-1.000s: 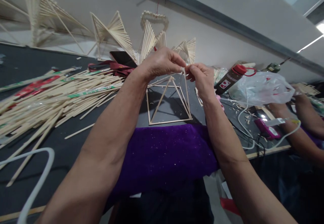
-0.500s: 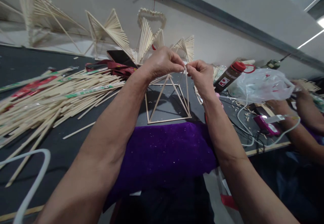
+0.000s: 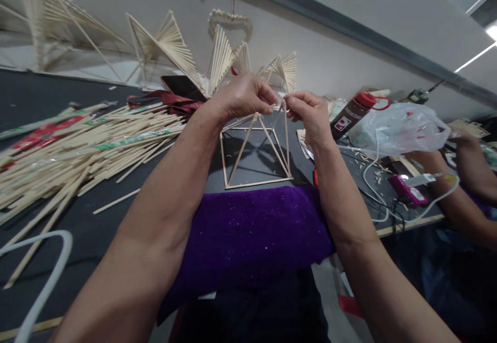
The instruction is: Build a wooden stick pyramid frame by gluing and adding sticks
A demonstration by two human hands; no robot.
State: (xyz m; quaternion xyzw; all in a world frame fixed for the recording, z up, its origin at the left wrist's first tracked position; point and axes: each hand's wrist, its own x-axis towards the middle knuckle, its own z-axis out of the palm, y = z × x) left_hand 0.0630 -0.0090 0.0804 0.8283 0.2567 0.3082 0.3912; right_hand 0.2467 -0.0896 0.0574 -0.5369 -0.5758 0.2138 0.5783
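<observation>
A frame of thin wooden sticks [image 3: 258, 183] stands on the dark table, with a four-sided base and sticks rising to peaks. My left hand [image 3: 250, 94] is closed in a pinch just left of the right-hand peak; what lies between its fingertips is too small to name. Beside that same peak, my right hand [image 3: 305, 109] has thumb and fingers pressed together at the top of the upright sticks. Whether it grips them is hard to see. A purple cloth [image 3: 252, 229] lies in front of the frame.
Loose sticks [image 3: 128, 146] fill the left side, near a white cable [image 3: 64, 235]. Finished stick models [image 3: 163, 48] line the wall. At right are a bottle [image 3: 351, 115], a plastic bag [image 3: 407, 128], a purple device [image 3: 407, 190] and another person's arms [image 3: 473, 167].
My left hand has drawn slightly left and away from the peak, opening a small gap between my hands. My right hand stays by the peak. The view has shifted slightly.
</observation>
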